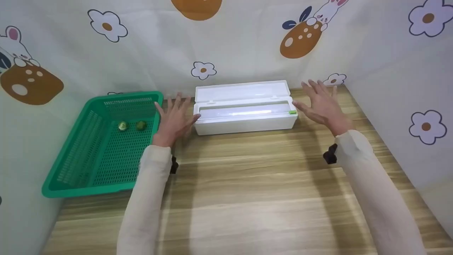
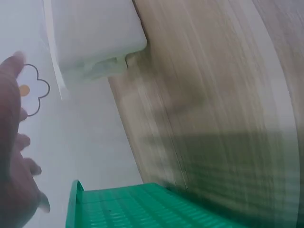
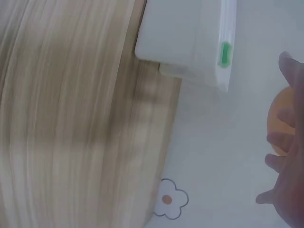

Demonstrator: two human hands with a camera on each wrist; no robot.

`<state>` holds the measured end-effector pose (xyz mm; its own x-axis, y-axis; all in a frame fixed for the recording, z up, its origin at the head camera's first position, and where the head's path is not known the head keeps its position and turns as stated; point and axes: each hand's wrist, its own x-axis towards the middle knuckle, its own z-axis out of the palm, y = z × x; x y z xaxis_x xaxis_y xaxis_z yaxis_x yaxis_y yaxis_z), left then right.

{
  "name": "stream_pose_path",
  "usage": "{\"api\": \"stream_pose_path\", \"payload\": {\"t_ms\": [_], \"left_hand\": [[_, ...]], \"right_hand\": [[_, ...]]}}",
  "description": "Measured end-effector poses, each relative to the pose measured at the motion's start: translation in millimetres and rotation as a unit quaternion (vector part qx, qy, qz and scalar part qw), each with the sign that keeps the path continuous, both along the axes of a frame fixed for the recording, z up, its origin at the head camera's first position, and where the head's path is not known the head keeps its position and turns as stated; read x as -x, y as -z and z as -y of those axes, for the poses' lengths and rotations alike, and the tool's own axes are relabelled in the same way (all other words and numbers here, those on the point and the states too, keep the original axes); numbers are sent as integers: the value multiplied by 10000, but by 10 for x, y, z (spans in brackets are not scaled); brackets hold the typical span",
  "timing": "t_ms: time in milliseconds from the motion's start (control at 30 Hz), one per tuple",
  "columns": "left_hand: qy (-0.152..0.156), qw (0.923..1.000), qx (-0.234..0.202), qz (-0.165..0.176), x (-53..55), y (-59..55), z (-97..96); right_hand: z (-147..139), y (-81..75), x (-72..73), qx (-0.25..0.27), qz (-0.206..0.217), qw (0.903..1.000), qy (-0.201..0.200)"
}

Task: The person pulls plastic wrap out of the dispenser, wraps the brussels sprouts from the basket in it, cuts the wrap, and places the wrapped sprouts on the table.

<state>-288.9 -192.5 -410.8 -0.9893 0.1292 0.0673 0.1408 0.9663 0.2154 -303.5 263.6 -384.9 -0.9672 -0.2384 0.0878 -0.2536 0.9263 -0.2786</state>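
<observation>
A white cling film dispenser box [image 1: 246, 124] lies at the back of the table, its lid [image 1: 242, 91] raised and a roll of clear film [image 1: 244, 111] inside. A green slide cutter [image 1: 292, 112] sits at its right end. Between the box and the basket, my left hand [image 1: 174, 120] hovers at the box's left end with fingers spread. Past the opposite end, my right hand [image 1: 324, 106] is spread the same way. Both hands hold nothing; the wrist views show a gap between each hand and the box [image 2: 97, 33].
A green plastic basket [image 1: 67, 156] stands at the left, with two small round green things [image 1: 122, 126] in it. The wood-grain table [image 1: 247, 191] runs back to a printed curtain [image 1: 240, 42]. More curtain hangs along the right edge.
</observation>
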Motion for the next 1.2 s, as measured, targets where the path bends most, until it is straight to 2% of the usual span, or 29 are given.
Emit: {"api": "stream_pose_path", "payload": {"t_ms": [167, 400, 600, 800, 933, 1033, 1200], "left_hand": [[208, 9983, -536, 54, 11, -29, -91], [472, 9889, -1410, -87, 70, -9, -196], [667, 9825, -1679, -446, 142, 69, -258], [546, 9798, -1897, -318, 160, 123, -308], [520, 9788, -1945, -370, 182, 151, -334], [559, 9775, -1961, -532, 203, 180, -344], [566, 9668, -2298, -966, 222, 213, -341]], "right_hand": [[140, -11, 7, 204, 21, 9994, -292], [329, 33, 51, 318, 13, 9982, -514], [501, 141, 79, 530, -286, 9963, -619], [629, 237, 122, 725, -310, 9934, -835], [676, 287, 159, 815, -325, 9919, -920], [706, 321, 185, 861, -399, 9904, -1001], [744, 368, 209, 948, -574, 9887, -1006]]}}
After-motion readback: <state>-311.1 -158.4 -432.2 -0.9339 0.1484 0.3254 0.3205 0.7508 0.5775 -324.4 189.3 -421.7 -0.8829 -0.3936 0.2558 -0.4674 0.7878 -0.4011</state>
